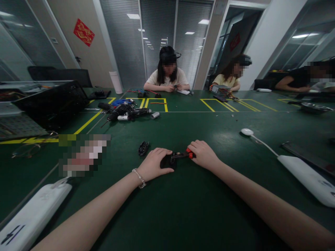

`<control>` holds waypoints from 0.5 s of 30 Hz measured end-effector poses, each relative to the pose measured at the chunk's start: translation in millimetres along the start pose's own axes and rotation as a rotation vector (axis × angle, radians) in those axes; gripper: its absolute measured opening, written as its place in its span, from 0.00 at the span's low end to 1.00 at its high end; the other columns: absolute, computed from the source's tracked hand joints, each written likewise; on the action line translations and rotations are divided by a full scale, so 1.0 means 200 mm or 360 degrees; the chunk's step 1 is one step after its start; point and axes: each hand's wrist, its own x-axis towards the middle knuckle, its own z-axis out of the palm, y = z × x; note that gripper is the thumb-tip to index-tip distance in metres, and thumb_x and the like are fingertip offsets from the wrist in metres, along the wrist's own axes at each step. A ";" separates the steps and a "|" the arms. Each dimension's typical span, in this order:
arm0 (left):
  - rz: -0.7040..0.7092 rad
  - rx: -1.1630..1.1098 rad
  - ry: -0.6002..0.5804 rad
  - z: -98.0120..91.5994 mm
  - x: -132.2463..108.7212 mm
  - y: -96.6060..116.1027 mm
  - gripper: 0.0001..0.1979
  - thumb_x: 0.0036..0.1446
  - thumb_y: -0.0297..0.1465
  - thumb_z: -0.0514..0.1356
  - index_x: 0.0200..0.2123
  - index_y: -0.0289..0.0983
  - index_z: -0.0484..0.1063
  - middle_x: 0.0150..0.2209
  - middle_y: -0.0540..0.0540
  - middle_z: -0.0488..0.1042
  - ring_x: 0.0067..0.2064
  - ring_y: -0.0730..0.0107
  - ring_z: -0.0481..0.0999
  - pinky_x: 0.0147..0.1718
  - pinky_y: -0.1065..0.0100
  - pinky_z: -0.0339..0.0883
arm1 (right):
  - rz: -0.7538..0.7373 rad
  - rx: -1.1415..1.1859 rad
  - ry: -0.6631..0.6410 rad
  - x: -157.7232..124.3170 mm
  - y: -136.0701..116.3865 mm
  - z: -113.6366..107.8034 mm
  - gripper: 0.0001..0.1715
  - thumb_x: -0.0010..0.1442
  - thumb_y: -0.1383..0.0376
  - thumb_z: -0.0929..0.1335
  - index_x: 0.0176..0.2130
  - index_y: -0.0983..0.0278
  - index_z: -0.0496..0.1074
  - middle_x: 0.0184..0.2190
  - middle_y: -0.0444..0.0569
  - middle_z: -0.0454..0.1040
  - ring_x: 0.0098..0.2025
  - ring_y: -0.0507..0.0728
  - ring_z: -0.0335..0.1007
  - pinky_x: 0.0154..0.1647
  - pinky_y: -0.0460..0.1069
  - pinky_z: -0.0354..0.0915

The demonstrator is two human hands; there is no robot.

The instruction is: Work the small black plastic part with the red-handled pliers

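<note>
My left hand is wrapped round a small black plastic part held low over the green table. In my right hand are red-handled pliers, their dark jaws pointing left and meeting the black part. Whether the jaws grip something on it is too small to tell. Just left of my left hand lies another black plastic piece, hollow side showing. A bracelet circles my left wrist.
White power banks with cables lie left and right. A drill and other tools pile up beyond my left hand. A black monitor stands at far left. People sit across the green table.
</note>
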 end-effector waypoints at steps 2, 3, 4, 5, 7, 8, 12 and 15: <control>-0.0005 0.0001 -0.0006 0.00 0.00 0.00 0.28 0.46 0.44 0.60 0.50 0.41 0.59 0.49 0.46 0.64 0.51 0.60 0.62 0.48 0.57 0.57 | 0.0005 -0.0007 -0.0001 0.00 0.00 0.00 0.12 0.47 0.67 0.65 0.36 0.66 0.66 0.34 0.50 0.68 0.36 0.56 0.59 0.37 0.50 0.55; -0.0005 0.0002 -0.0007 0.00 0.00 0.00 0.28 0.46 0.44 0.60 0.50 0.41 0.59 0.49 0.46 0.64 0.51 0.59 0.62 0.48 0.57 0.57 | 0.0008 -0.0010 -0.0002 0.00 0.00 0.00 0.12 0.47 0.67 0.65 0.35 0.66 0.66 0.34 0.50 0.68 0.36 0.56 0.59 0.37 0.50 0.55; -0.0004 0.0001 -0.0007 0.00 0.00 0.00 0.28 0.47 0.44 0.60 0.50 0.41 0.59 0.49 0.45 0.64 0.51 0.59 0.61 0.48 0.56 0.57 | 0.0009 -0.0011 -0.0003 0.00 0.00 0.00 0.12 0.47 0.67 0.65 0.35 0.66 0.66 0.34 0.50 0.68 0.36 0.56 0.59 0.37 0.50 0.55; -0.0002 0.0000 -0.0004 0.00 0.00 0.00 0.28 0.47 0.44 0.60 0.50 0.41 0.59 0.49 0.45 0.64 0.51 0.59 0.61 0.48 0.56 0.57 | 0.0010 -0.0009 -0.0003 0.00 0.00 0.00 0.11 0.47 0.67 0.65 0.35 0.66 0.66 0.34 0.50 0.68 0.36 0.56 0.59 0.37 0.50 0.55; 0.0007 -0.0005 -0.0002 0.00 0.00 0.00 0.28 0.47 0.44 0.60 0.50 0.41 0.59 0.49 0.45 0.64 0.51 0.59 0.62 0.48 0.56 0.57 | 0.0008 -0.0004 -0.0004 0.00 0.00 0.00 0.11 0.47 0.67 0.65 0.35 0.65 0.66 0.34 0.50 0.68 0.36 0.56 0.59 0.37 0.50 0.55; 0.0007 -0.0007 0.0009 0.00 0.00 0.00 0.28 0.46 0.44 0.60 0.49 0.41 0.59 0.49 0.45 0.65 0.50 0.59 0.62 0.48 0.57 0.57 | 0.0006 -0.0002 -0.0005 0.00 0.00 0.00 0.11 0.47 0.67 0.65 0.35 0.65 0.66 0.34 0.50 0.68 0.36 0.56 0.59 0.37 0.50 0.55; 0.0004 -0.0025 0.0006 0.00 0.00 0.01 0.28 0.46 0.44 0.61 0.49 0.41 0.59 0.49 0.45 0.65 0.50 0.59 0.62 0.47 0.57 0.57 | -0.0012 0.0002 -0.0013 0.00 0.00 0.00 0.12 0.47 0.67 0.65 0.36 0.65 0.66 0.34 0.50 0.68 0.36 0.56 0.59 0.37 0.50 0.55; 0.0014 -0.0027 0.0016 0.00 0.00 0.01 0.28 0.46 0.44 0.61 0.49 0.40 0.59 0.49 0.45 0.65 0.50 0.58 0.62 0.47 0.56 0.57 | -0.0001 -0.0005 -0.0010 0.00 0.00 0.00 0.11 0.47 0.68 0.65 0.35 0.65 0.66 0.34 0.50 0.68 0.36 0.56 0.59 0.37 0.50 0.55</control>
